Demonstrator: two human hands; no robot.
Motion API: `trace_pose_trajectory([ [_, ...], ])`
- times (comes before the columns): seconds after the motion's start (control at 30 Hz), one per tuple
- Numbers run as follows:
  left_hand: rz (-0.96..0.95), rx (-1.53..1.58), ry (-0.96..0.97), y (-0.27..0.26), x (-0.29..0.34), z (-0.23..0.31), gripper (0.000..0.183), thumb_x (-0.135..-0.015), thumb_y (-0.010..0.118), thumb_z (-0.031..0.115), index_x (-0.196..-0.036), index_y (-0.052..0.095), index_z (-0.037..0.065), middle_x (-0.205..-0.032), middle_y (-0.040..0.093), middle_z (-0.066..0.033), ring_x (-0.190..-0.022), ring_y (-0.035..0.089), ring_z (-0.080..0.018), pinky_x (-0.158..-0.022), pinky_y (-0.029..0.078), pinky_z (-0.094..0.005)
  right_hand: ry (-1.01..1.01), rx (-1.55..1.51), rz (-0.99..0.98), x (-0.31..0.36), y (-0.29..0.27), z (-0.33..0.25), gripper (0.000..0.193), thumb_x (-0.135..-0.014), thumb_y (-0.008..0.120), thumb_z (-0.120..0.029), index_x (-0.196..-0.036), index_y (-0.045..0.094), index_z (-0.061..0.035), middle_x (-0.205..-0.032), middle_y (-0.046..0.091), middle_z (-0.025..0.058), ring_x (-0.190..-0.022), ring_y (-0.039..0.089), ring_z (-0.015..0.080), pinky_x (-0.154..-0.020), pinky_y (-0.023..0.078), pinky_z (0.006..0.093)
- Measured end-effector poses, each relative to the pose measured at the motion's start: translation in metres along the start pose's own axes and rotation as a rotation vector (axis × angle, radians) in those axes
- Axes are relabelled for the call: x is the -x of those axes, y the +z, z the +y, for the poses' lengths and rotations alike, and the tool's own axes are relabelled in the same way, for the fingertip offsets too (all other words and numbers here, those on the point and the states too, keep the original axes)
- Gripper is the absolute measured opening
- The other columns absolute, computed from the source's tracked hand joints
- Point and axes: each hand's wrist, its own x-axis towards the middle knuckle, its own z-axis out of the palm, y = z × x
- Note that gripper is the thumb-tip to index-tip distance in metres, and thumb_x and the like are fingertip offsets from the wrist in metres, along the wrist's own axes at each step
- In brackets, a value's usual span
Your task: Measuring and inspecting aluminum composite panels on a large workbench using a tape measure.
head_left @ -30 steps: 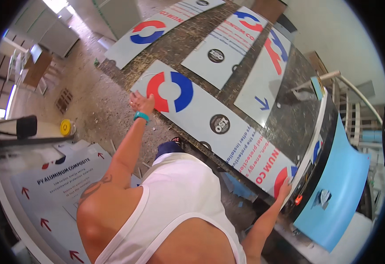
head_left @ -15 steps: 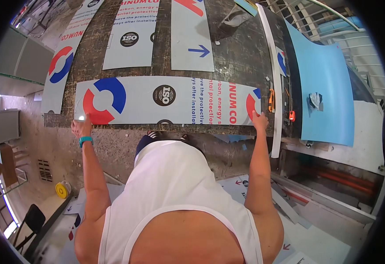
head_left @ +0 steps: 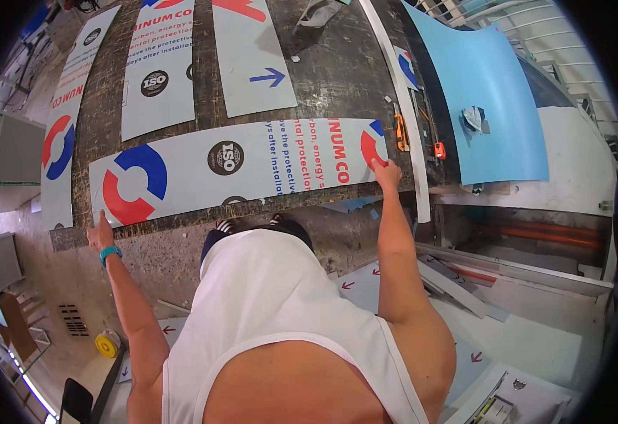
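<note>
Currently, on a clock face laid over the head view with twelve at the top, a long white panel [head_left: 189, 166] is lying on the dark worktable [head_left: 327, 92], its middle just off centre toward ten o'clock. It is running along the near edge of the table, slightly aslant, its right end higher in the view.

The left hand [head_left: 101, 234] is touching the panel's near corner at nine o'clock, one finger reaching onto its face; how the other fingers are closing underneath I cannot tell. A teal wristband [head_left: 109, 255] is circling that wrist. The right hand [head_left: 387, 174] is resting at the panel's other near corner, toward two o'clock, over a red curved mark; the underside is hidden, so I cannot tell whether it is clamping.

Beyond the panel, a strip with a blue arrow [head_left: 258, 95] is lying between eleven and twelve, and a broader printed piece [head_left: 157, 116] between ten and eleven. An orange cutter [head_left: 401, 133] is lying between one and two, just beside a white rail [head_left: 394, 85]. Farther out at two, a blue sheet [head_left: 496, 92] is curving. On the floor, a yellow roll [head_left: 107, 344] is standing at eight.
</note>
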Motion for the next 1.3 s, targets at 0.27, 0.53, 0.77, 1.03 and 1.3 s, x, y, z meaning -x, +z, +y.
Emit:
trace_pose_trajectory([
  [0.27,0.116,0.283,-0.007,-0.002,0.000,-0.013,0.079,-0.086,0.073,0.064,-0.131,0.071,-0.001,-0.122,0.076,-0.0201,-0.111,0.071,-0.0361,-0.097,0.056,-0.0450,-0.084,-0.197,0.025,-0.019,-0.009,0.013,0.071,-0.092,0.067,-0.061,-0.125,0.073,0.0009,-0.120,0.071,0.0299,-0.111,0.065,0.0478,-0.102,0.051,0.0516],
  [0.53,0.245,0.485,-0.070,-0.014,0.100,-0.090,0.066,-0.088,0.076,0.051,-0.130,0.070,0.001,-0.118,0.076,-0.0186,-0.106,0.071,-0.0327,-0.094,0.056,-0.0434,-0.074,-0.088,0.186,-0.115,-0.071,0.058,0.054,-0.096,0.064,-0.056,-0.120,0.080,-0.0103,-0.104,0.079,0.0192,-0.094,0.074,0.0407,-0.083,0.058,0.0470],
  [0.77,0.495,0.376,-0.335,0.071,0.309,-0.015,0.028,-0.080,0.073,0.024,-0.100,0.074,0.005,-0.094,0.075,-0.0172,-0.085,0.071,-0.0370,-0.080,0.058,-0.0450,-0.907,-0.411,-0.132,-0.018,0.039,-0.272,0.042,-0.097,0.061,-0.047,-0.112,0.076,-0.0108,-0.097,0.076,0.0169,-0.087,0.071,0.0368,-0.078,0.056,0.0441],
  [1.03,0.155,0.362,-0.394,0.035,0.423,-0.060,0.046,-0.087,0.076,0.051,-0.085,0.082,0.005,-0.078,0.077,-0.0138,-0.070,0.069,-0.0354,-0.073,0.058,-0.0432,-1.056,-0.495,-0.117,-0.083,0.066,-0.162,0.030,-0.098,0.059,-0.038,-0.104,0.072,-0.0113,-0.089,0.073,0.0142,-0.079,0.068,0.0324,-0.072,0.054,0.0408],
  [1.3,-0.055,0.565,-0.053,0.040,0.468,0.018,0.032,-0.088,0.074,0.037,-0.086,0.082,0.006,-0.081,0.078,-0.0107,-0.072,0.071,-0.0306,-0.070,0.058,-0.0427,-0.985,-0.518,0.141,-0.241,-0.002,0.048,0.021,-0.100,0.056,-0.028,-0.096,0.067,-0.0118,-0.080,0.069,0.0116,-0.071,0.065,0.0279,-0.067,0.052,0.0374],
])
